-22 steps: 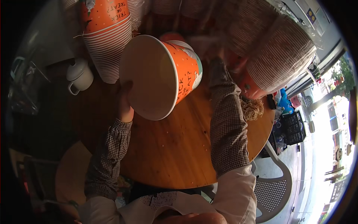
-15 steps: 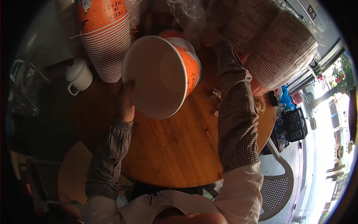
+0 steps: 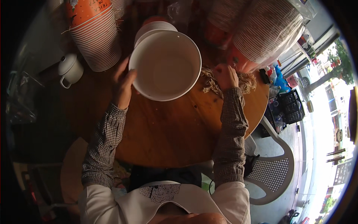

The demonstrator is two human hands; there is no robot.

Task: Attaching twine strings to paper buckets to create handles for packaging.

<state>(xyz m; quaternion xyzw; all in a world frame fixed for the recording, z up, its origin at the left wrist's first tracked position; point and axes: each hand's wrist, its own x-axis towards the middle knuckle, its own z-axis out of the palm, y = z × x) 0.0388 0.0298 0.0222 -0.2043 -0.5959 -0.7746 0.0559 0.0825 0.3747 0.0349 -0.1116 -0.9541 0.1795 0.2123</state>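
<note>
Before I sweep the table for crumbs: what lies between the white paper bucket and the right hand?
In the head view, tan shredded straw lies on the wooden table between the bucket and the right hand.

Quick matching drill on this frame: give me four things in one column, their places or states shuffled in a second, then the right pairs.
1. bucket
2. left hand
3. right hand
4. pot

A. on the straw-like shreds
B. white, lidded, at the table's left
C. open mouth toward the camera
D. gripping the bucket's rim

Pairs: 1-C, 2-D, 3-A, 4-B
</note>
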